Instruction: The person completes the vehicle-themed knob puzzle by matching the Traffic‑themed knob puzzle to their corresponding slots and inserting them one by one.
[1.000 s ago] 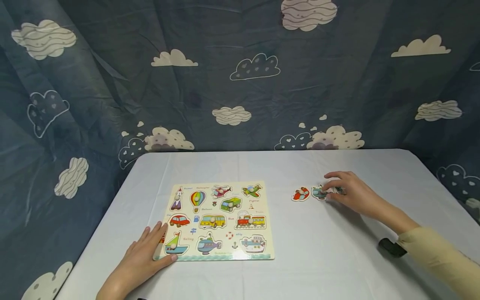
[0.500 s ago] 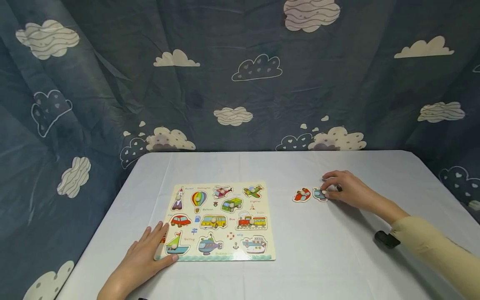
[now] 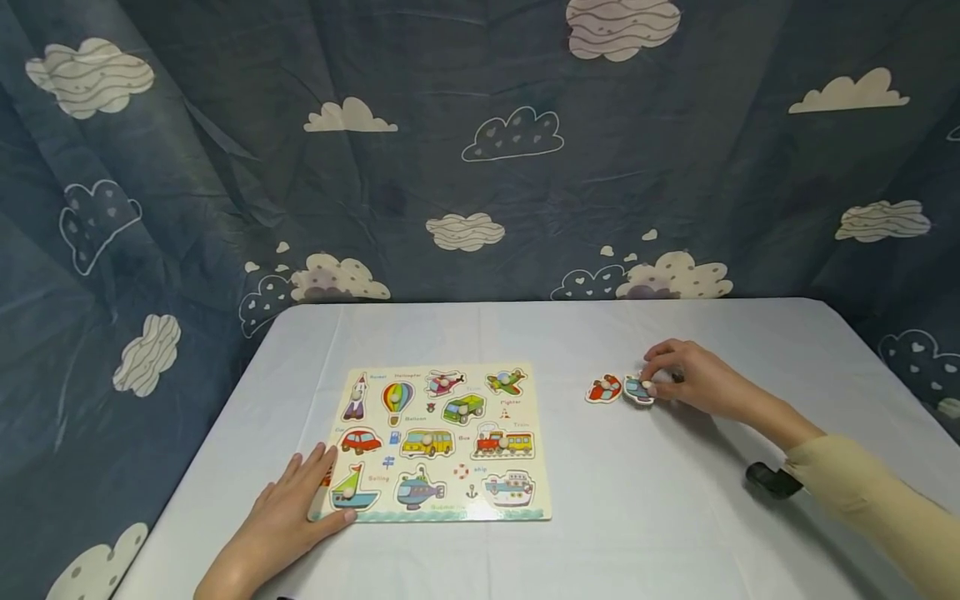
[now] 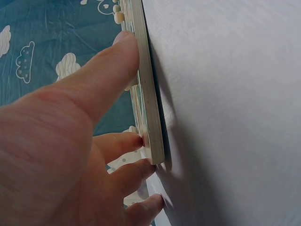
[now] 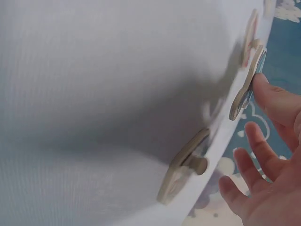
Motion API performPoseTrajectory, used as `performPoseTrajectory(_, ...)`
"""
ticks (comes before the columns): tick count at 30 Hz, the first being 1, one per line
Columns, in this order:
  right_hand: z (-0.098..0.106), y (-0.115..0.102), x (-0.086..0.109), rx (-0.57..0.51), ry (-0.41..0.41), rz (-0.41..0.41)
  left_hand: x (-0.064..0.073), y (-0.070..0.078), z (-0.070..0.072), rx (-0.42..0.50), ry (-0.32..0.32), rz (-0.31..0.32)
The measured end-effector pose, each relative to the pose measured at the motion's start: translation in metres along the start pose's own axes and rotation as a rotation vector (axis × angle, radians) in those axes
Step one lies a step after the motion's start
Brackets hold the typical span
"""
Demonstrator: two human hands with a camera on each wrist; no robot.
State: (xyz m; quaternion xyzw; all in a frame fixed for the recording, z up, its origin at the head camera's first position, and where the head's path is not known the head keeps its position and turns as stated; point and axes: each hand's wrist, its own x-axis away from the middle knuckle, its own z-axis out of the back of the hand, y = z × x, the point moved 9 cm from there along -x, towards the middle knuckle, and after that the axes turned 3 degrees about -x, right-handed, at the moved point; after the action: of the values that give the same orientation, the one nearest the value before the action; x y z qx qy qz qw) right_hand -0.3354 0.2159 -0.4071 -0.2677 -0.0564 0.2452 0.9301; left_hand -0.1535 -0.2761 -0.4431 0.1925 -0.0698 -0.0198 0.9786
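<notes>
My left hand lies with straight fingers on the lower left corner of a wooden peg puzzle board; in the left wrist view its thumb rests along the board's edge. On the right, my right hand pinches a blue-and-white knobbed puzzle piece between thumb and finger. The right wrist view has this piece tipped at the thumb, its picture side toward the hand. Left of it lies a red puzzle piece. Another knobbed piece is under the hand, mostly hidden in the head view.
The board carries vehicle pictures, among them a yellow bus, a red train and a submarine. A white cloth covers the table. A dark curtain with clouds hangs behind. A black wrist device sits at the right sleeve.
My right hand has closed its thumb and finger on the blue-and-white puzzle piece, which has shifted slightly toward the red piece and tilted. My left hand and the board have stayed put.
</notes>
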Motion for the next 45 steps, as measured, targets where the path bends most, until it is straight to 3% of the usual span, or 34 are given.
performPoseTrajectory(13,-0.012,-0.046,0.018,-0.045,0.029,0.072,0.000,0.001,0.002,-0.007,0.016,-0.013)
performPoseTrajectory(20,-0.028,-0.076,0.022,-0.104,0.033,0.159,0.001,0.000,0.002,-0.004,0.014,-0.007)
performPoseTrajectory(28,-0.047,-0.101,0.018,-0.156,0.004,0.189,0.001,0.001,0.002,-0.002,0.022,-0.016)
performPoseTrajectory(40,-0.074,-0.151,0.015,-0.233,-0.097,0.265,0.000,-0.001,-0.003,0.011,-0.032,0.025)
performPoseTrajectory(45,-0.087,-0.170,0.011,-0.238,-0.130,0.308,0.000,0.000,-0.001,0.011,-0.016,0.007)
